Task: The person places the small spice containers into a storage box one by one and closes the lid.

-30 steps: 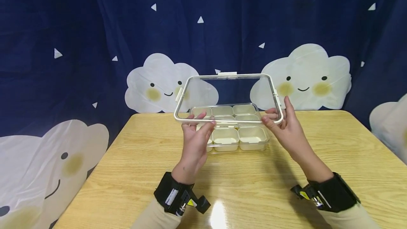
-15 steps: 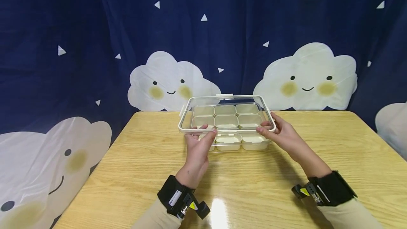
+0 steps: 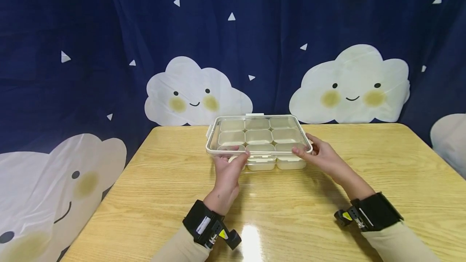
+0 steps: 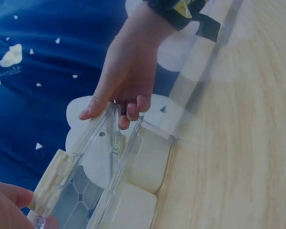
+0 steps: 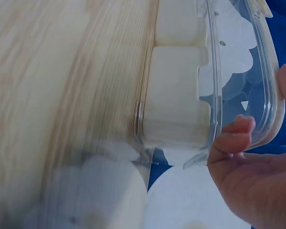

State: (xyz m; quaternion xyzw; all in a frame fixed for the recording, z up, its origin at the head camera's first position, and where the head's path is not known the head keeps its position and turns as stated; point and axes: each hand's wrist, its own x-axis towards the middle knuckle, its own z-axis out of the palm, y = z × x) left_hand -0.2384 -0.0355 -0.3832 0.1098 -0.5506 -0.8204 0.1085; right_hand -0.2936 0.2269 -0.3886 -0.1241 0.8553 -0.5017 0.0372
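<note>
A clear lid with a cream rim [image 3: 269, 153] and clip tabs sits low over a clear box [image 3: 251, 171] holding several cream cups [image 3: 261, 166]. My left hand [image 3: 227, 175] grips the lid's near left edge, thumb on top. The near right corner is pinched by my right hand [image 3: 324, 160], its thumb on the rim and fingers beneath. In both wrist views a gap shows between the rim [image 5: 275, 86] and the box, with right fingertips [image 5: 240, 125] in it. One clip tab [image 4: 52, 181] is beside my left fingers in the left wrist view.
The box stands on a wooden table [image 3: 164, 197] near its back edge. Behind hangs a dark blue curtain [image 3: 269, 43] printed with smiling clouds [image 3: 353, 76]. Both wrists wear black camera bands [image 3: 204, 225].
Both hands have lowered the lid from well above the box to close over it. It has also turned flatter, so the cups now show through it.
</note>
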